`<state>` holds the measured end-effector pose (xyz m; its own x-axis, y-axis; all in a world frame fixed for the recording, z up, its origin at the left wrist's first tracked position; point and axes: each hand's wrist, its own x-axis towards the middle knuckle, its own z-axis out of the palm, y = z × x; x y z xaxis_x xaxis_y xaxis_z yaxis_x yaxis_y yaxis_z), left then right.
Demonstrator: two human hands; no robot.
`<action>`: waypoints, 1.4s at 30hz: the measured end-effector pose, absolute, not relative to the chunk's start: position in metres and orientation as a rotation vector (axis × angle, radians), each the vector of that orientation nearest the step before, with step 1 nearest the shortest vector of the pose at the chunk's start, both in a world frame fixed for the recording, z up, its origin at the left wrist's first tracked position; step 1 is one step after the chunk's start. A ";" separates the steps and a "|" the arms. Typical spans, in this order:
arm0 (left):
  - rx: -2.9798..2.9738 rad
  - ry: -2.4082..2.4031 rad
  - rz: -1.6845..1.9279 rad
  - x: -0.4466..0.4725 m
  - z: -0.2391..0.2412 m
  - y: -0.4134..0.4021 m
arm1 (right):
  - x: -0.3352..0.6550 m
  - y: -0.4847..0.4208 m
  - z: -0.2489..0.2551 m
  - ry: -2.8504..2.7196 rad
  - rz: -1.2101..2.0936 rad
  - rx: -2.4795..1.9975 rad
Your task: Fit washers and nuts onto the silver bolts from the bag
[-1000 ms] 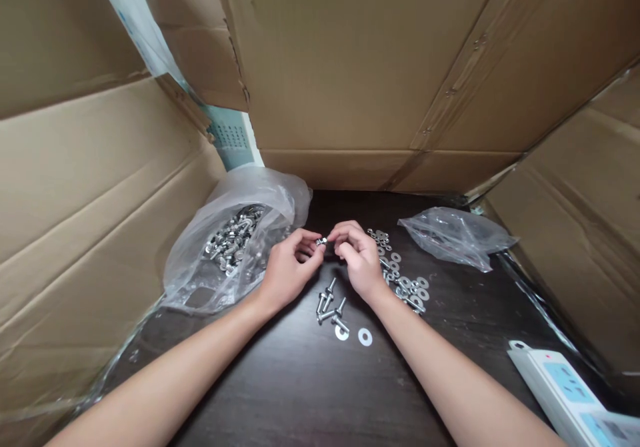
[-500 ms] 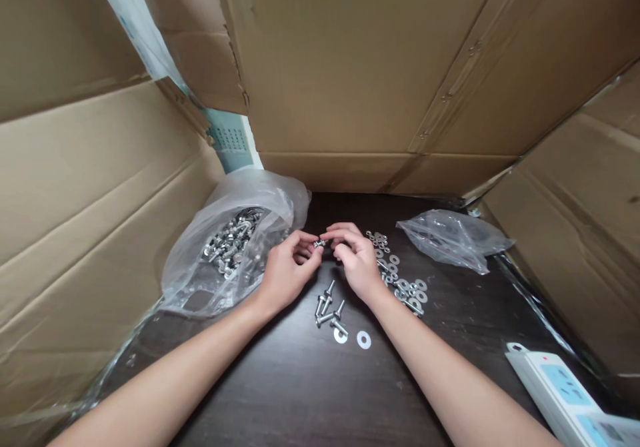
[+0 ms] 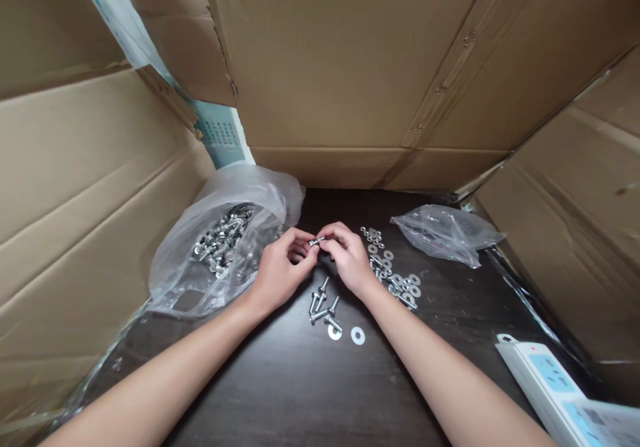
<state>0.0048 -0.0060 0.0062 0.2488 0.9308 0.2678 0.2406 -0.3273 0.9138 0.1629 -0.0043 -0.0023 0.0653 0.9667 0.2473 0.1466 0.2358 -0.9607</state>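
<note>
Between both sets of fingertips I see a small metal bolt point(image 3: 315, 241), held a little above the dark table. My left hand point(image 3: 283, 263) is closed on its left end with thumb and fingers. My right hand point(image 3: 349, 257) pinches at the other end; whether a nut sits there is too small to tell. Just below the hands lie several bolts point(image 3: 324, 305) in a loose group. Two flat washers point(image 3: 357, 335) are near them, one partly under a bolt. Right of my right hand spreads a pile of washers, nuts and bolts point(image 3: 395, 280).
A clear plastic bag point(image 3: 170, 267) full of metal fasteners point(image 3: 225, 237) lies open on the left. Another plastic bag point(image 3: 447, 230) rests at the back right. A white power strip point(image 3: 537, 373) is at the front right. Cardboard walls point(image 3: 350, 60) surround the dark table point(image 3: 280, 380).
My right fingertips have closed in on the bolt's right end, where they were more extended before. The whole view has shifted slightly, moving things a little left and up.
</note>
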 end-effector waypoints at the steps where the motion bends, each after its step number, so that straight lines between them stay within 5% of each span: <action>1: 1.742 1.078 1.115 0.005 0.006 -0.006 | 0.162 -0.005 -0.002 -1.366 0.888 -1.169; 42: 1.808 1.053 1.095 0.006 0.007 -0.005 | 0.160 -0.008 0.002 -1.497 0.814 -1.228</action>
<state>0.0062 -0.0052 0.0065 0.2923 0.9101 0.2938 0.2579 -0.3708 0.8922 0.1603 -0.0084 0.0018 0.0091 0.9617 0.2738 0.2926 0.2593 -0.9204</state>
